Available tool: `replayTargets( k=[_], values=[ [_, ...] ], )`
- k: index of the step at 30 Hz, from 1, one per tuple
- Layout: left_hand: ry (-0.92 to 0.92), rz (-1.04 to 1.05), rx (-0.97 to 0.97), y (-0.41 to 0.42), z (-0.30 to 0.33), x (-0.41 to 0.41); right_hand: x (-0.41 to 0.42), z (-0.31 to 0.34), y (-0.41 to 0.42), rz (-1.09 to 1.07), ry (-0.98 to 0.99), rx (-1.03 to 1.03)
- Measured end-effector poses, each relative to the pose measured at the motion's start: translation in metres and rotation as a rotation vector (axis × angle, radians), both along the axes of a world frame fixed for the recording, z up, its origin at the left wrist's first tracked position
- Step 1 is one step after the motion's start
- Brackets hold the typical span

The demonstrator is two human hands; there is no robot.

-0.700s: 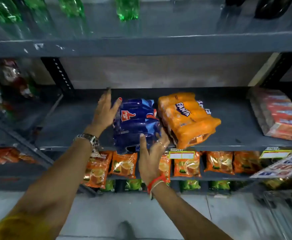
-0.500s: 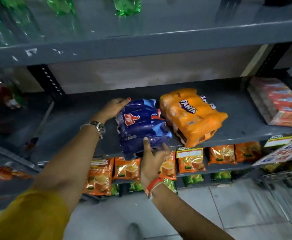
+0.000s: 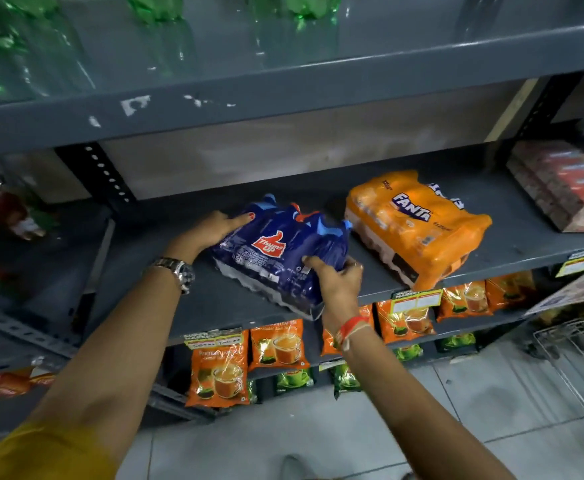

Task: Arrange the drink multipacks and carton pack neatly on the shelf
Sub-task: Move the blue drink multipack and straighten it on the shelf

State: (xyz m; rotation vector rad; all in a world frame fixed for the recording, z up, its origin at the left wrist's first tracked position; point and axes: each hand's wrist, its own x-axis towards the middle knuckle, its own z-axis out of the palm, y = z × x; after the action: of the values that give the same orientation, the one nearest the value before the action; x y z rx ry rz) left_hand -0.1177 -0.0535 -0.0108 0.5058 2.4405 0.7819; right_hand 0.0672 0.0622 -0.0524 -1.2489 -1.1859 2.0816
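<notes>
Both our hands hold the blue multipack: left hand (image 3: 210,230) far edge, right hand (image 3: 337,284) near corner | step: squaring it beside the orange multipack (image 3: 415,226) | next: turn it parallel, push back on shelf (image 3: 214,299)

Thums Up pack (image 3: 280,251) sits on shelf (image 3: 214,299), front corner over edge. Fanta pack (image 3: 418,226) just to its right. Carton pack (image 3: 564,185) far right. Tea bags (image 3: 219,372) on shelf below.

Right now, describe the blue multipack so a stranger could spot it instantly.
Find the grey middle shelf, below the board of green bottles. The blue multipack lies at its front edge, left of the orange Fanta pack. It alone is dark blue with a red thumbs-up logo, held by both hands.
</notes>
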Motion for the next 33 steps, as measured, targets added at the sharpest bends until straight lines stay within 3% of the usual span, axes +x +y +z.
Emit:
replayTargets(
  k=[6,9,13,17,26,28,31,33],
  values=[
    [-0.006,0.233,0.153,-0.066,-0.004,-0.008,-0.048,0.012,0.014,0.360,-0.074,0.263],
    [0.010,0.316,0.313,-0.087,-0.007,-0.003,-0.065,0.013,0.015,0.490,0.015,0.465],
    [0.142,0.435,0.477,-0.102,-0.023,0.010,-0.074,0.003,0.002,0.536,0.138,0.685],
    [0.209,0.514,0.582,-0.105,-0.041,0.023,-0.072,-0.006,-0.009,0.553,0.135,0.828],
    [0.232,0.550,0.695,-0.109,-0.082,0.052,-0.055,-0.019,-0.013,0.613,0.115,0.843],
    [0.251,0.612,0.723,-0.105,-0.080,0.059,-0.054,-0.015,-0.006,0.592,0.176,0.757],
    [0.346,0.907,0.809,-0.088,-0.079,0.090,-0.065,0.000,0.006,0.492,0.201,0.564],
    [0.323,0.912,0.900,-0.070,-0.077,0.118,-0.084,0.007,0.015,0.471,0.160,0.428]
  ],
)
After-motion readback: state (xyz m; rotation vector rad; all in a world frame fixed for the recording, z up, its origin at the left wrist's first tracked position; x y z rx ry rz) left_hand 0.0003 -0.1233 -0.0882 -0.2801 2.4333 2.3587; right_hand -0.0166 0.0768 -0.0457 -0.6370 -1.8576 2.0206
